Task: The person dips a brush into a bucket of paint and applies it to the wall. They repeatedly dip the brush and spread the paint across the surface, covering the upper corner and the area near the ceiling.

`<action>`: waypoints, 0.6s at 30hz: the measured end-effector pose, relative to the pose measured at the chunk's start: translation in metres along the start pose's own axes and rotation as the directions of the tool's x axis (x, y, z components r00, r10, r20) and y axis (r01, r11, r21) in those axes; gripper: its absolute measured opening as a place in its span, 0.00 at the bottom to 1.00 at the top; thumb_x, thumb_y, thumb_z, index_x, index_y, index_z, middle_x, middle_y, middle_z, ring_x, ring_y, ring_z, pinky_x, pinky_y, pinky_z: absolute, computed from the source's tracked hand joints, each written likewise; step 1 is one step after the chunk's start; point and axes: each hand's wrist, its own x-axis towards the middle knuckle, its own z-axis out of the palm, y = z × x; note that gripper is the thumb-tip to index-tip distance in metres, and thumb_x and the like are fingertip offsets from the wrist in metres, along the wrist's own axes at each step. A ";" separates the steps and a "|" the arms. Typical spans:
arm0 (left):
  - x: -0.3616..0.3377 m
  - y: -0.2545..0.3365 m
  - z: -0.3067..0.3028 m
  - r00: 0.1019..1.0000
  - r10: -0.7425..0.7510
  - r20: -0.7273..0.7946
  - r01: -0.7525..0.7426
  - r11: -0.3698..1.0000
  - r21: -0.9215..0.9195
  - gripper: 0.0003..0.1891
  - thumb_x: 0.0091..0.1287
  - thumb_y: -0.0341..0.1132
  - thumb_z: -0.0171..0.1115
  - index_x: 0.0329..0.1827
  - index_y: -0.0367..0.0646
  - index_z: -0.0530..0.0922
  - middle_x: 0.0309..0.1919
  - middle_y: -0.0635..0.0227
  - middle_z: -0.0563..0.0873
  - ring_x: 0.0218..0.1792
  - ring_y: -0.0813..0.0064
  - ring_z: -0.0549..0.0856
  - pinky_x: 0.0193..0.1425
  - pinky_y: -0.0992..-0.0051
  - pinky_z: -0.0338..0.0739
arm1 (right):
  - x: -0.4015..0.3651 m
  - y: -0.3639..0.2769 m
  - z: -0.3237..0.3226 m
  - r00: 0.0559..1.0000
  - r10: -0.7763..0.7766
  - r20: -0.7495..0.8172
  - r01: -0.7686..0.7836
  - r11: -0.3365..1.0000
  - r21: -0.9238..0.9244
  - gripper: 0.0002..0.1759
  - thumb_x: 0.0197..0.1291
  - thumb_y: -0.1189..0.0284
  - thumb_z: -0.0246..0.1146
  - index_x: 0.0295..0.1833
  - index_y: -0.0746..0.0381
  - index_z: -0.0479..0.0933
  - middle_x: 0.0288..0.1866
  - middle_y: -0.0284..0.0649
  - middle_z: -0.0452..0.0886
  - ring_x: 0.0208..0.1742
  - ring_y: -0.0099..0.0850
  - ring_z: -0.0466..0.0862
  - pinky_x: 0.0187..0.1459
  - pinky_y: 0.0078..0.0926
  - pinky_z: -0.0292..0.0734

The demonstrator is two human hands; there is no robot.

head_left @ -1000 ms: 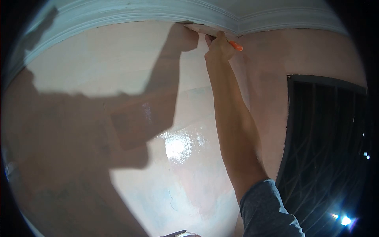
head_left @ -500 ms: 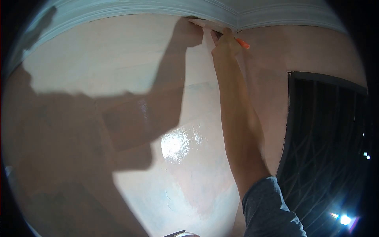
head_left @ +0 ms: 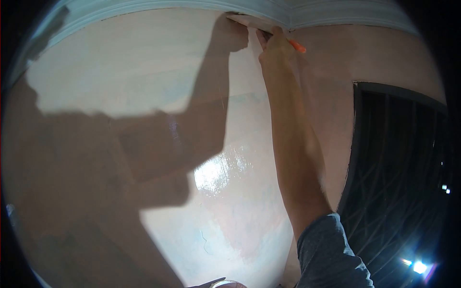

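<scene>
My right hand reaches up high, close to the corner where the wall meets the cornice. Its fingers are closed around an orange-handled tool whose pale, wedge-shaped head points left. The head lies along the wall's top edge, just under the cornice; whether it is a brush or a scraper I cannot make out. My left hand is out of view. At the bottom edge shows part of a round rim, with a dark strip beside it.
The pinkish, patchy wall has a shiny area and a thin crack low down. My shadow covers much of its left side. To the right stands a dark-framed opening with a lattice grille, and a bright light shows there.
The view has tilted slightly, so the cornice sits higher in the frame. My right hand stays near the corner, still gripping the orange-handled tool under the cornice.
</scene>
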 end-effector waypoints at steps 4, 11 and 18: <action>-0.010 0.016 -0.003 0.998 0.054 -0.017 -0.055 0.997 -0.055 0.19 0.55 0.28 0.64 0.50 0.34 0.75 0.34 0.54 0.84 0.29 0.64 0.85 0.25 0.66 0.81 | -0.013 0.004 -0.022 0.998 -0.042 0.038 0.047 0.987 -0.151 0.20 0.61 0.79 0.61 0.53 0.74 0.62 0.49 0.51 0.77 0.46 0.42 0.84 0.50 0.38 0.88; -0.017 0.049 -0.014 0.993 0.115 -0.008 -0.116 0.993 -0.026 0.13 0.56 0.30 0.61 0.43 0.36 0.76 0.29 0.57 0.83 0.23 0.67 0.83 0.22 0.66 0.80 | -0.103 -0.059 -0.134 0.999 0.029 0.021 -0.020 0.936 -0.352 0.13 0.61 0.79 0.61 0.48 0.76 0.69 0.46 0.50 0.78 0.42 0.39 0.84 0.46 0.36 0.89; -0.016 0.047 -0.013 0.995 0.089 0.037 -0.087 0.995 -0.052 0.16 0.53 0.29 0.62 0.45 0.34 0.76 0.32 0.58 0.84 0.29 0.69 0.84 0.30 0.68 0.81 | -0.036 -0.035 -0.070 0.983 -0.089 0.159 0.123 0.969 -0.214 0.13 0.61 0.79 0.61 0.46 0.76 0.68 0.45 0.50 0.78 0.42 0.39 0.85 0.48 0.37 0.88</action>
